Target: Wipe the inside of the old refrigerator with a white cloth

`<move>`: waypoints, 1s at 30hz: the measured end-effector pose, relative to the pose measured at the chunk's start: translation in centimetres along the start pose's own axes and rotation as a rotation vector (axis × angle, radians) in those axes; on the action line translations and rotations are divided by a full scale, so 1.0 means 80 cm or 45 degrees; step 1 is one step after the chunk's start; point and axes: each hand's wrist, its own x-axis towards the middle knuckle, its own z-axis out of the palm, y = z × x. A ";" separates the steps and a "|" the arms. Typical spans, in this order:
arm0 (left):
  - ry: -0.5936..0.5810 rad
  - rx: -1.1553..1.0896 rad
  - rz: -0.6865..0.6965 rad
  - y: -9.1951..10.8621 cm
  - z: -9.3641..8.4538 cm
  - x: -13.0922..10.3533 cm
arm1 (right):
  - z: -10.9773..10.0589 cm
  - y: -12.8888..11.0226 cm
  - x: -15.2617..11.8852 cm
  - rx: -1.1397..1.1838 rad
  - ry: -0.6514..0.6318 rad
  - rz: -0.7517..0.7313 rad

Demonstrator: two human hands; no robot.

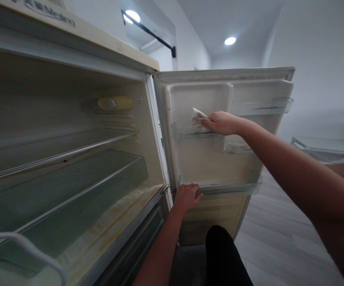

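My right hand (pixel 221 122) is closed on a crumpled white cloth (pixel 198 116), just above the rim of the middle-left door shelf (pixel 198 132) inside the open fridge door (pixel 201 159). Lower down, my left hand (pixel 187 197) grips the left end of the clear bottom door shelf (pixel 231 188). Its fingers lie over the rim and its thumb points right. Whether the cloth touches the door panel, I cannot tell.
To the left stands the fridge compartment (pixel 155 159) with glass shelves (pixel 55 159), brownish stains and a yellowish lamp cover (pixel 116 103). A white cable-like curve (pixel 25 242) crosses the lower left. My dark-clothed knee (pixel 221 254) is below the door. A glass-topped stand (pixel 329 145) is at right.
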 end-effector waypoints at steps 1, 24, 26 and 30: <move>0.004 0.000 0.003 -0.001 0.001 0.000 | 0.004 -0.005 -0.004 0.107 0.169 -0.024; -0.026 -0.017 0.010 -0.005 0.000 -0.003 | 0.096 -0.045 -0.033 -0.444 0.432 -0.512; -0.022 -0.014 0.010 -0.005 0.000 -0.004 | 0.086 -0.026 -0.044 -0.444 0.447 -0.429; -0.008 -0.018 0.010 -0.001 0.000 -0.002 | 0.076 0.017 -0.066 -0.464 0.501 -0.304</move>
